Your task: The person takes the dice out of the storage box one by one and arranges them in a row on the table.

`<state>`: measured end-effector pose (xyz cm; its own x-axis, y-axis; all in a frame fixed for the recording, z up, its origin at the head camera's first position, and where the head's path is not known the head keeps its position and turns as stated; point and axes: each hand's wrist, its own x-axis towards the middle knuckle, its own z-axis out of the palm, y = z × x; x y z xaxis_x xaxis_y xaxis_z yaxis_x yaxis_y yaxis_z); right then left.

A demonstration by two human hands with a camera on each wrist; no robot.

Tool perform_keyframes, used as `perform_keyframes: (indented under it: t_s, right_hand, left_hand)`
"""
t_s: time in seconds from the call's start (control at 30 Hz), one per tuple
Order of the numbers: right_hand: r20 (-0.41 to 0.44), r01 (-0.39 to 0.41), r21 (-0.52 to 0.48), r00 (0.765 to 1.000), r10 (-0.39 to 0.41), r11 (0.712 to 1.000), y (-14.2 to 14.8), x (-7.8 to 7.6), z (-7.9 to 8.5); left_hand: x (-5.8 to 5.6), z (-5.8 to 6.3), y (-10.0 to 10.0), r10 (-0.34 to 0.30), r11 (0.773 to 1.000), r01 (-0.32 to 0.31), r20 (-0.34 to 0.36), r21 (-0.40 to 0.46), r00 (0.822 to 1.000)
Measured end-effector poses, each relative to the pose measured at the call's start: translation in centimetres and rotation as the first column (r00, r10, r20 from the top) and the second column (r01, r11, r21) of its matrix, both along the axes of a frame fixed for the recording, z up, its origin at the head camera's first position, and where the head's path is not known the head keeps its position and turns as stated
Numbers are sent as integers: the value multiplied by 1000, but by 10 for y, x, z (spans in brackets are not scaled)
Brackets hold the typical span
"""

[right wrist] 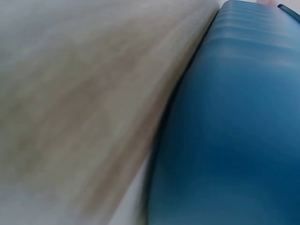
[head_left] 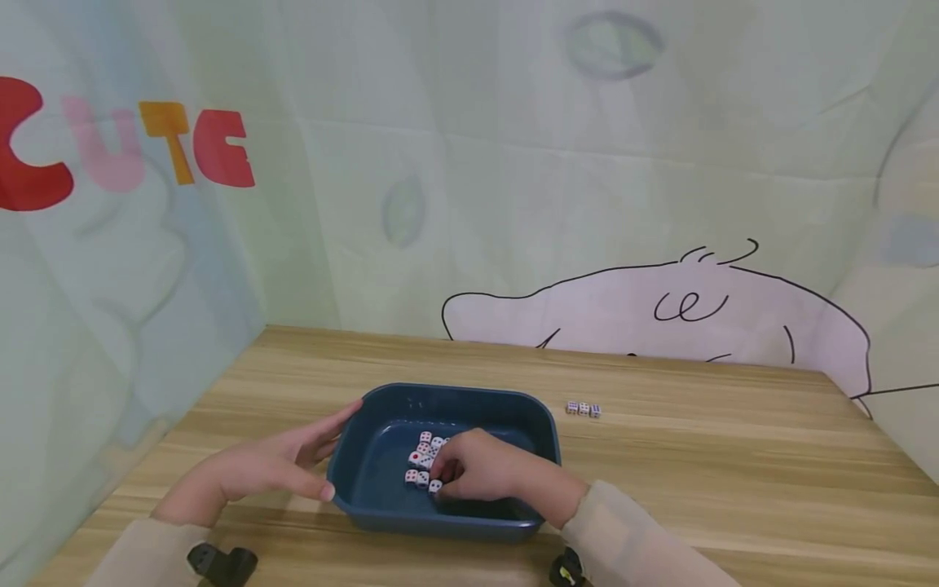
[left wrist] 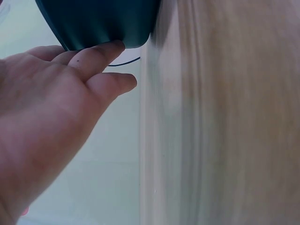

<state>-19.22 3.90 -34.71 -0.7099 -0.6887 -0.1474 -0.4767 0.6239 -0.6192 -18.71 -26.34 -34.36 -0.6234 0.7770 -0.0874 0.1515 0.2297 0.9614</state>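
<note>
A dark blue rectangular tray with rounded corners stands on the table, and several white dice with red and black pips lie grouped inside it. My left hand is spread against the tray's left side, thumb by the near corner and fingers by the far one. In the left wrist view its fingers touch the outer wall. My right hand reaches down into the tray over the dice, fingers bent. One die sits right by its thumb and fingertips; whether they pinch it is hidden. The right wrist view shows only the tray's outside and the tabletop.
Three dice stand in a row on the wooden table, beyond the tray's far right corner. Printed cloth walls close off the back and sides. A dark strap device is on the left wrist.
</note>
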Motion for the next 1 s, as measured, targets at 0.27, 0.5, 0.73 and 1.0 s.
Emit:
perform_keyframes:
  t_s: [0.27, 0.5, 0.73, 1.0]
  right_hand:
    - [-29, -9, 15, 1000, 10, 1000, -2, 0, 0]
    - [-44, -17, -6, 999, 16, 1000, 4, -2, -1]
    - [-44, -11, -63, 999, 8, 998, 11, -2, 3]
    - [-63, -11, -101, 998, 5, 995, 20, -2, 15]
  left_hand:
    - [0, -1, -2, 14, 1000, -14, -1, -15, 1000]
    - [0, 1, 1, 18, 999, -17, 7, -30, 1000]
    - [0, 2, 2, 15, 999, -14, 9, -29, 1000]
    - [1, 2, 0, 15, 1000, -14, 1, -18, 1000]
